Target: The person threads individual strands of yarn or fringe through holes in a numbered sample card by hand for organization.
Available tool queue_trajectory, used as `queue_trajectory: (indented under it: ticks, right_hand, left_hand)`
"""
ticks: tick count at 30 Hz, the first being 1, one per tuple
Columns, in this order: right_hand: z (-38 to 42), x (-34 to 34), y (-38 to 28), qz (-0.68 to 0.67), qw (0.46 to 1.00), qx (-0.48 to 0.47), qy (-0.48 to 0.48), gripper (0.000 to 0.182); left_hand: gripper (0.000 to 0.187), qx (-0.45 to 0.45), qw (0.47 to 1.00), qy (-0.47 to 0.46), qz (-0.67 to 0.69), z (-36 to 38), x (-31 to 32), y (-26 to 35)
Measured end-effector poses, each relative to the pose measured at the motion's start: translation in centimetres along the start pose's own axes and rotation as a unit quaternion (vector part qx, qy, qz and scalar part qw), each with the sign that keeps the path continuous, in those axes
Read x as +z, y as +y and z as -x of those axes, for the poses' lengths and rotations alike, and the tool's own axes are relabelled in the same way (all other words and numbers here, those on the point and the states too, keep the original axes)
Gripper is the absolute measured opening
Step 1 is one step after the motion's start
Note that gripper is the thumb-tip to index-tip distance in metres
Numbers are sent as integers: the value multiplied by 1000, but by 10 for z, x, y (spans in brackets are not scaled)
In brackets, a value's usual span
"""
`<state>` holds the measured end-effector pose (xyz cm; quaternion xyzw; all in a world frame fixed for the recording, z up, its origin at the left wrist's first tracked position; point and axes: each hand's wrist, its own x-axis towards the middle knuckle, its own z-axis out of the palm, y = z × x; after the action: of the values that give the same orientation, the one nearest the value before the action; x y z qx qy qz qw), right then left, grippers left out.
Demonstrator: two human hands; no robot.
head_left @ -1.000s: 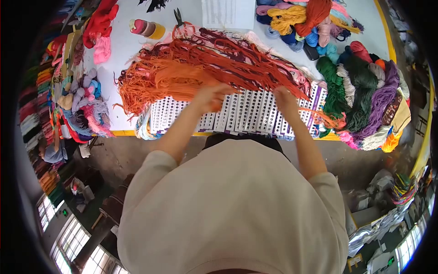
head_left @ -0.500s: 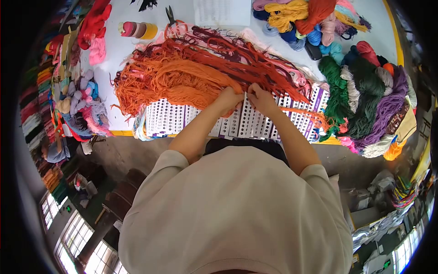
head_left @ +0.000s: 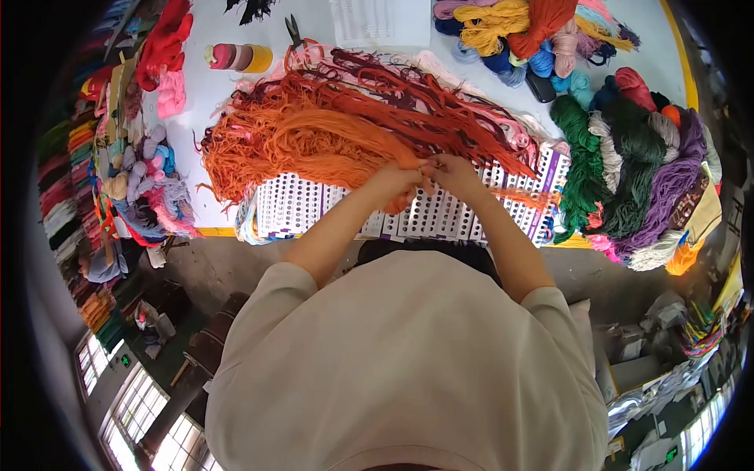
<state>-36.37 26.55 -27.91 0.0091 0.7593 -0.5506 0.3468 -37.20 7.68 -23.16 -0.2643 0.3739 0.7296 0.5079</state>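
My left hand (head_left: 397, 180) is closed around the right end of a bundle of orange yarn (head_left: 330, 141). Close beside it, my right hand (head_left: 457, 174) has its fingertips pinched together near the end of that bundle; what lies between them is too small to make out. Under both hands are white cards with rows of punched holes (head_left: 294, 206) and purple strips. Dark red yarn (head_left: 463, 129) spreads over the cards behind my hands. A thin orange strand bunch (head_left: 522, 196) lies across the cards to the right.
Scissors (head_left: 294, 33) and thread spools (head_left: 239, 57) sit at the back left, near a printed sheet (head_left: 381, 22). Green yarn hanks (head_left: 580, 149) and purple yarn (head_left: 667, 180) are piled at right. A dark phone-like object (head_left: 540, 88) lies by the mixed skeins (head_left: 495, 27).
My left hand has turned slightly and moved a little down, still on the orange yarn. My right hand has shifted slightly right, its fingers staying near the left hand.
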Motion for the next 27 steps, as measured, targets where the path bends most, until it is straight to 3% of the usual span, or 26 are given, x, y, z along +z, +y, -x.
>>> queue_trajectory:
  ticks: [1,2,3,4,6,7,8,9,11,14,15,16,17,18,20,22,24,25,26,27]
  right_hand:
    - [0,-1,-1,1,1000,1,-1,33]
    - [-1,-2,-2,-6,1000,7,-24,33]
    - [-1,-3,-6,-13,999,13,-46,34]
    - [1,-3,-9,-11,999,12,-46,34]
    - [8,0,-16,233,972,-28,12,38]
    - [9,1,-18,234,972,-27,12,38]
    - [10,1,-20,242,970,0,14,38]
    - [9,2,-22,250,968,26,16,38]
    - [7,6,-17,251,967,10,30,38]
    - [7,9,-14,258,965,-9,53,37]
    - [6,11,-13,268,962,-5,58,36]
    - [6,12,-14,279,958,-2,64,36]
    - [7,14,-14,278,959,12,55,36]
    - [8,16,-16,279,958,8,59,36]
    - [15,22,-21,253,964,11,80,39]
    - [27,29,-52,235,968,-6,90,36]
    - [36,43,-91,20,982,-79,172,26]
    - [41,49,-110,-129,975,-85,158,17]
    - [52,53,-136,-122,975,-94,161,17]
    - [69,54,-167,-225,958,-109,143,16]
  left_hand:
    - [17,24,981,53,-187,-12,-5,-10]
    - [19,48,923,103,-368,-22,-11,-19]
    - [23,110,907,108,-393,-24,-13,-22]
    - [23,112,907,108,-392,-25,-19,-20]
    - [20,143,682,225,-681,-20,-38,-10]
    - [19,88,842,213,-487,-11,-49,-1]
    - [19,28,947,187,-261,5,-61,12]
    - [17,43,962,202,-179,33,-65,28]
    - [12,86,972,218,-30,91,-84,64]
    - [16,246,967,44,43,150,-183,103]
    - [16,249,967,44,42,158,-180,105]
    - [23,328,920,212,22,172,-170,110]
    - [30,395,840,372,2,185,-159,115]
    - [30,400,839,370,2,192,-140,116]
    - [41,310,837,419,-168,197,-85,102]
    - [44,298,899,285,-151,197,-42,85]
    - [45,333,928,135,-100,180,-18,65]
    - [47,359,929,83,-27,171,0,59]
    - [49,380,924,28,45,167,15,53]
    - [49,386,921,19,44,170,22,51]
